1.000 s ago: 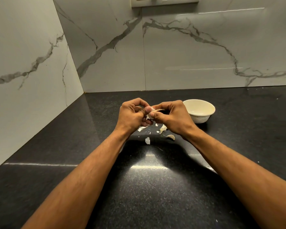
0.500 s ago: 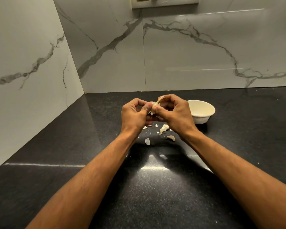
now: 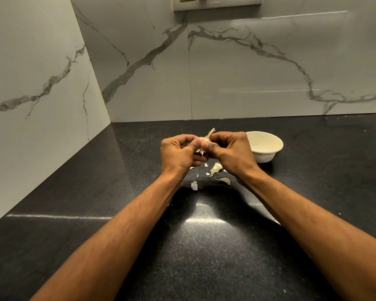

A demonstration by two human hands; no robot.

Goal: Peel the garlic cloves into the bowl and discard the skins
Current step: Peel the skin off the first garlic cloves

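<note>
Pale garlic (image 3: 206,139) pinched between left hand (image 3: 179,152) and right hand (image 3: 230,148), over skins (image 3: 216,168) on black surface (image 3: 204,246); bowl (image 3: 266,146) just right.

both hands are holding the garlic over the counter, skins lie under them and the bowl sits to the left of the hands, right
Not quite: the bowl sits to the right of the hands, not the left, as the head view shows. The rest holds: the left hand and right hand both hold the garlic over the counter, and skins lie under them.
</note>
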